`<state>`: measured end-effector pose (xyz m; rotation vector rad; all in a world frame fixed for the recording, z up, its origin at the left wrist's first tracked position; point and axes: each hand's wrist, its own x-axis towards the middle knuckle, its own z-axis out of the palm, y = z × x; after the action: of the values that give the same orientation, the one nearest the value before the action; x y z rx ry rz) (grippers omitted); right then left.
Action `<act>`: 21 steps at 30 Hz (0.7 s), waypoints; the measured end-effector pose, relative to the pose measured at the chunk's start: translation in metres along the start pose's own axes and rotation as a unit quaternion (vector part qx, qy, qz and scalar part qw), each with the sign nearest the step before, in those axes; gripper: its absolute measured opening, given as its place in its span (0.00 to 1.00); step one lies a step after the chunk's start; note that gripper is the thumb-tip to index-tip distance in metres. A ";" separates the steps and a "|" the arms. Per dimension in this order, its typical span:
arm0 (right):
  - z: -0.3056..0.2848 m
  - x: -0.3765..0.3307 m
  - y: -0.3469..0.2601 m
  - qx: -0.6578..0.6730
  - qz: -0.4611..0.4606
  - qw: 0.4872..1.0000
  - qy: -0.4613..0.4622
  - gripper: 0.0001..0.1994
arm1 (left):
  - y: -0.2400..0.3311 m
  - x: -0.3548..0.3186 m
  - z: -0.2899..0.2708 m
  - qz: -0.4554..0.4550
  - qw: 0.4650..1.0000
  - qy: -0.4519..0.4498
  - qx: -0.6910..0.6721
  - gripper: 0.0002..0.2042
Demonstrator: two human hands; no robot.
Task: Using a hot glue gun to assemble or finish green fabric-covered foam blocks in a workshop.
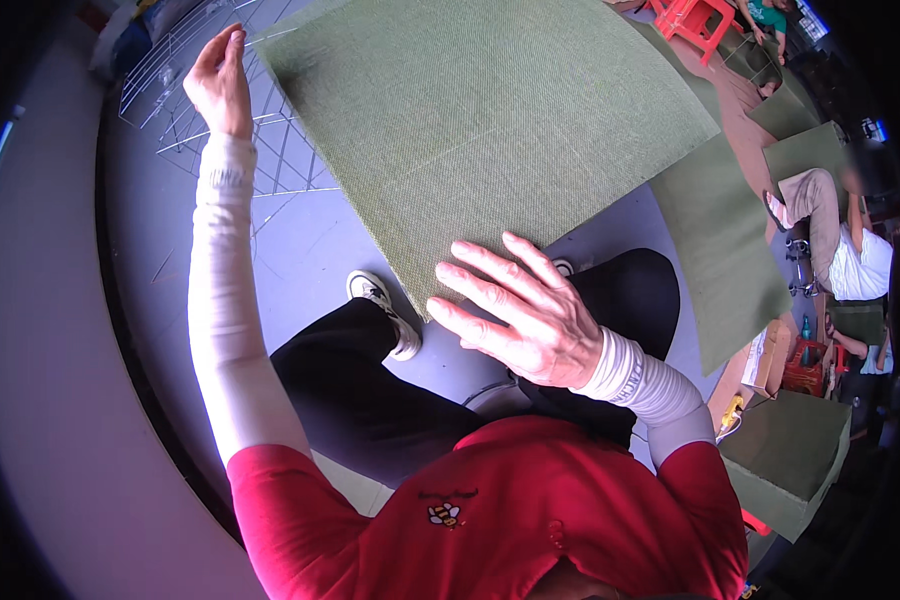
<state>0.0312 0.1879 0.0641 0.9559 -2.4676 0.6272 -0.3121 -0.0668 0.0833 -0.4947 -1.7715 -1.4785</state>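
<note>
A large green panel with a woven, mesh-like surface stretches in front of me, one corner pointing down between my knees. My right hand is open, fingers spread, over the near edge of the panel; whether the fingertips touch it I cannot tell. Off the panel's far left corner, my left hand is raised with thumb and fingers pinched together. What lies in that pinch, if anything, is too small to make out. A metal wire frame sits behind and below the left hand, partly covered by the panel.
More green sheets lie to the right. A green box stands at the lower right near an open cardboard box. At the far right sits a person in a white top. A red stool is at the top right.
</note>
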 end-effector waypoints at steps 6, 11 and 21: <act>0.013 -0.004 -0.002 0.001 0.003 1.000 0.019 0.23 | 0.204 -0.158 -0.049 0.204 0.911 -0.345 0.100 0.09; 0.020 -0.008 -0.001 0.006 -0.035 0.999 0.022 0.26 | 0.225 -0.219 -0.066 0.241 0.863 -0.405 0.178 0.18; 0.016 -0.014 0.000 0.002 0.005 1.000 0.028 0.33 | 0.218 -0.230 -0.066 0.262 0.833 -0.403 0.275 0.17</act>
<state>0.0376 0.1865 0.0437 0.9154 -2.4238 0.6550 0.0086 -0.0343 0.0553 -1.2893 -2.2952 -0.3106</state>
